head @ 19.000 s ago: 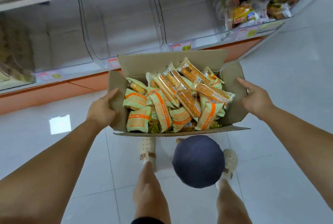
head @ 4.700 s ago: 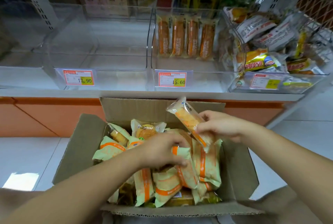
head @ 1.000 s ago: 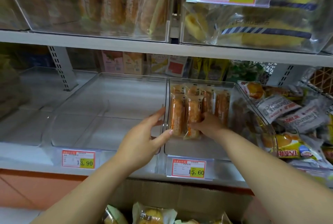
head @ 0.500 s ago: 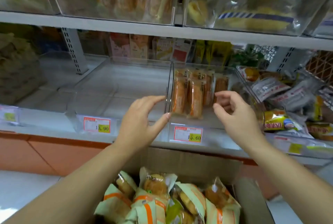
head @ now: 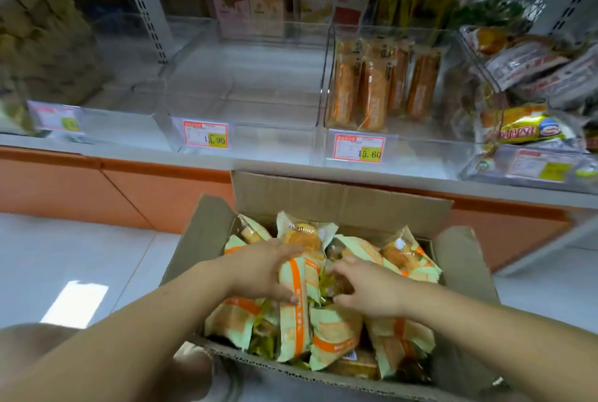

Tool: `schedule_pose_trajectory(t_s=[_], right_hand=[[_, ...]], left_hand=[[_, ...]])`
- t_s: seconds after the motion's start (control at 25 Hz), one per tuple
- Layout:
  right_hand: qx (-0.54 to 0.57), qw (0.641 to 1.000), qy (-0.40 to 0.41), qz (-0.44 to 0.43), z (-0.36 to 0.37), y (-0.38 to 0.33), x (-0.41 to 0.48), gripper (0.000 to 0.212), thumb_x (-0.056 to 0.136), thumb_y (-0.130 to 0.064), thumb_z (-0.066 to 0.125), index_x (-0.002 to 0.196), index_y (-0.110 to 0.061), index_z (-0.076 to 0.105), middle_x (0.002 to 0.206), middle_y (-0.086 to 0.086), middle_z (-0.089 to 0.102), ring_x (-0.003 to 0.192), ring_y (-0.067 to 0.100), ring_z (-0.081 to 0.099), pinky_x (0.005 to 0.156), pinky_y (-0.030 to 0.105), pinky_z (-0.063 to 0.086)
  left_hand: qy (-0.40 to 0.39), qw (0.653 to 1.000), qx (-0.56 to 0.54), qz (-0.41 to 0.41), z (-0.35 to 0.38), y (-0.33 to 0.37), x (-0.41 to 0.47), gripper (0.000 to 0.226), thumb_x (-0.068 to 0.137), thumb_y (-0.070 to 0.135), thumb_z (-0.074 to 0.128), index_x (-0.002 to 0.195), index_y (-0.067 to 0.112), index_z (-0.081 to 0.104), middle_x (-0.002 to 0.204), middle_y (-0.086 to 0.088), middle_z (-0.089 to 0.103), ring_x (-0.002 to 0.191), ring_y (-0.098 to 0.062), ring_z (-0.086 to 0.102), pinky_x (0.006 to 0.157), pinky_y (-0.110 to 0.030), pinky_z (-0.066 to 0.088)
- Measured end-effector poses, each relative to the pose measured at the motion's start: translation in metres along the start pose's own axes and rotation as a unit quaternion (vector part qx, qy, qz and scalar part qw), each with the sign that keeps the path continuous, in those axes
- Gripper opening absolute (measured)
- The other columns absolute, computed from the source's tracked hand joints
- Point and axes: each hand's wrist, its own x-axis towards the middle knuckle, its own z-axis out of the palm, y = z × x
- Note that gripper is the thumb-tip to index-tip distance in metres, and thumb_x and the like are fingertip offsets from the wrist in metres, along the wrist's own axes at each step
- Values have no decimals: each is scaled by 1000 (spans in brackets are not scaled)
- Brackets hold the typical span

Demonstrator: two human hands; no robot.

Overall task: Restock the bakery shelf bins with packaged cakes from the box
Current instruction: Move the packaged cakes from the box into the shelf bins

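An open cardboard box stands below the shelf, full of green-and-orange packaged cakes. My left hand grips one long pack near the middle of the box, fingers over its top and thumb under it. My right hand reaches in beside it, fingers spread over the packs, with no clear grip. On the shelf, a clear bin tagged 15.60 holds several long orange cakes standing in rows. The clear bin to its left, tagged 13.90, holds nothing.
A wire basket of mixed wrapped breads sits at the right of the shelf. A bin of pale bagged bread is at the far left. The orange shelf base runs behind the box, above the white tiled floor.
Both hands have come down from the shelf bin into the box. The view has tilted down with them. My left hand has taken hold of a green-and-orange pack.
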Motion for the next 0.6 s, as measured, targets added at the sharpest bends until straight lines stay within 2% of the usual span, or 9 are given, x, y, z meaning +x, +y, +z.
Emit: schedule_pose_trajectory(t_s=[0.12, 0.2, 0.28, 0.32, 0.4, 0.44, 0.52, 0.6], right_hand=[[-74, 997, -26, -15, 12, -1, 4, 57, 84, -34, 61, 137, -22, 43, 122, 1, 37, 107, 20, 48, 89, 34, 46], [-44, 999, 19, -19, 13, -5, 9, 53, 85, -32, 58, 136, -24, 44, 122, 2, 41, 114, 19, 45, 91, 31, 42], [5, 996, 88, -23, 13, -10, 14, 49, 87, -29, 55, 135, -25, 46, 126, 1, 44, 123, 17, 40, 98, 29, 38], [18, 992, 122, -23, 12, -11, 16, 48, 88, -27, 54, 135, -25, 47, 127, 1, 45, 125, 17, 39, 101, 30, 37], [-3, 983, 182, 3, 7, -5, 21, 47, 90, -26, 53, 136, -25, 46, 127, 0, 46, 124, 19, 39, 103, 32, 37], [-29, 979, 196, 35, 2, 2, 23, 49, 90, -28, 53, 138, -25, 44, 128, 1, 45, 124, 21, 39, 103, 34, 38], [-57, 976, 163, 133, -10, 23, 26, 61, 88, -41, 58, 143, -25, 37, 134, 5, 43, 126, 25, 39, 104, 37, 37], [-23, 976, 84, 198, -15, 40, 28, 82, 81, -55, 64, 148, -23, 28, 141, 8, 40, 132, 29, 37, 107, 38, 34]], left_hand=[[33, 999, -18, -9, 8, 3, -3, 90, 73, 48, 79, 148, 35, 32, 142, 0, 43, 132, -21, 40, 108, -32, 34], [56, 996, -69, -20, 9, 3, -4, 85, 73, 41, 82, 145, 35, 37, 140, 4, 46, 130, -17, 42, 106, -31, 36], [66, 979, -188, -46, 6, -1, -7, 81, 75, 26, 83, 143, 33, 40, 134, 7, 49, 122, -10, 48, 101, -27, 41], [68, 963, -255, -63, 4, -3, -10, 80, 76, 17, 83, 142, 31, 40, 129, 8, 52, 113, -8, 55, 94, -25, 46], [88, 917, -377, -96, -4, -10, -16, 80, 76, 3, 80, 140, 31, 40, 117, 4, 60, 91, -12, 66, 80, -27, 55], [105, 888, -433, -111, -6, -13, -19, 80, 76, -2, 78, 138, 31, 40, 113, 2, 61, 86, -16, 68, 76, -31, 57], [137, 823, -535, -134, -8, -17, -21, 77, 76, -11, 74, 136, 26, 43, 111, -4, 60, 86, -22, 68, 74, -35, 59], [143, 751, -629, -141, -5, -21, -18, 68, 79, -14, 69, 135, 16, 47, 112, -8, 64, 90, -24, 69, 77, -40, 60]])
